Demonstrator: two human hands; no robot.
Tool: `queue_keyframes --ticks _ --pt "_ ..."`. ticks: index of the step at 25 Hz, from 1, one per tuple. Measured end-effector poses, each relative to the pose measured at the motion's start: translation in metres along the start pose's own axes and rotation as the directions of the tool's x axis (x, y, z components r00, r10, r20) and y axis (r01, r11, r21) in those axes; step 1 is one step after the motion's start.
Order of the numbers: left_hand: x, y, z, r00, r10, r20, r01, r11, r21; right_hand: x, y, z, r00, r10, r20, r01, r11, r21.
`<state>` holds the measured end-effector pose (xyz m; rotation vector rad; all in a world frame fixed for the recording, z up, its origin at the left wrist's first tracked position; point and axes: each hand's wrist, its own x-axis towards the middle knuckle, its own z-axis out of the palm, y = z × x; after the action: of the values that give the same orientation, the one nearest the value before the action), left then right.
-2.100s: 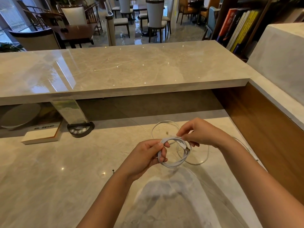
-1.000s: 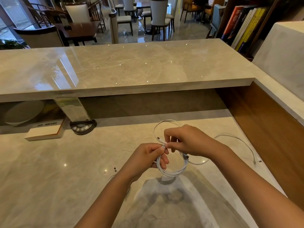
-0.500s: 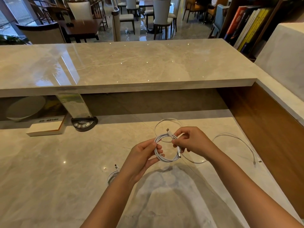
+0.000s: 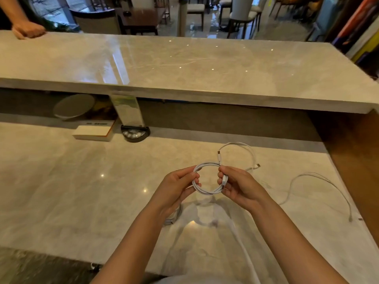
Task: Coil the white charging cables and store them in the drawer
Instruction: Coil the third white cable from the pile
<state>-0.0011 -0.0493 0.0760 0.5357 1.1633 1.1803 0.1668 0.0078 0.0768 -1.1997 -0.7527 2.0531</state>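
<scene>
A white charging cable wound into a small coil (image 4: 206, 191) hangs above the marble desk between both hands. My left hand (image 4: 176, 188) pinches its left side. My right hand (image 4: 239, 185) grips its right side, with a plug end under the fingers. Behind the coil a second white cable (image 4: 239, 144) lies in a loose loop on the desk. A third white cable (image 4: 320, 178) trails along the right edge. Another coiled cable (image 4: 173, 217) lies partly hidden under my left forearm. No drawer is in view.
A raised marble counter (image 4: 184, 66) crosses the back, and another person's hand (image 4: 28, 30) rests on its far left. Under it stand a white box (image 4: 93, 133), a black round device (image 4: 135, 133) and a round plate (image 4: 73, 106). A wooden panel (image 4: 352, 152) walls the right side.
The loose end has been wound in and the coil is now a neat ring held on both sides. The view has shifted left and down, and another person's hand has appeared on the counter.
</scene>
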Motion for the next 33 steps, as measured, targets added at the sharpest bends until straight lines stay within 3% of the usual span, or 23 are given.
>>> queue_keyframes --ticks 1,3,7,11,14,19,33 --pt "-0.003 0.001 -0.007 0.998 0.026 -0.048 -0.023 0.998 0.055 0.003 0.004 0.006 0.998 -0.049 -0.035 0.041 0.979 -0.199" --pt "-0.011 0.002 -0.026 0.982 0.104 -0.155 -0.076 0.982 0.174 0.008 0.012 0.021 0.987 -0.159 -0.019 0.121 0.818 -0.562" --pt "-0.023 -0.009 -0.061 0.921 0.236 -0.310 -0.116 0.926 0.358 0.021 0.035 0.048 0.972 -0.229 0.059 0.195 0.636 -0.746" --pt "-0.022 -0.030 -0.092 0.869 0.251 -0.427 -0.021 0.880 0.474 0.041 0.068 0.061 0.983 -0.181 -0.007 0.100 0.574 -0.812" --pt "-0.013 -0.038 -0.105 0.867 0.271 -0.418 0.021 0.819 0.574 0.051 0.089 0.061 0.976 -0.213 -0.042 0.071 0.497 -0.865" --pt "-0.005 -0.055 -0.113 0.889 0.265 -0.374 0.055 0.748 0.661 0.056 0.111 0.057 0.972 -0.207 -0.114 0.019 0.547 -0.837" --pt "-0.007 -0.062 -0.126 0.912 0.244 -0.330 0.058 0.719 0.693 0.059 0.121 0.047 0.974 -0.226 -0.027 0.089 0.485 -0.870"
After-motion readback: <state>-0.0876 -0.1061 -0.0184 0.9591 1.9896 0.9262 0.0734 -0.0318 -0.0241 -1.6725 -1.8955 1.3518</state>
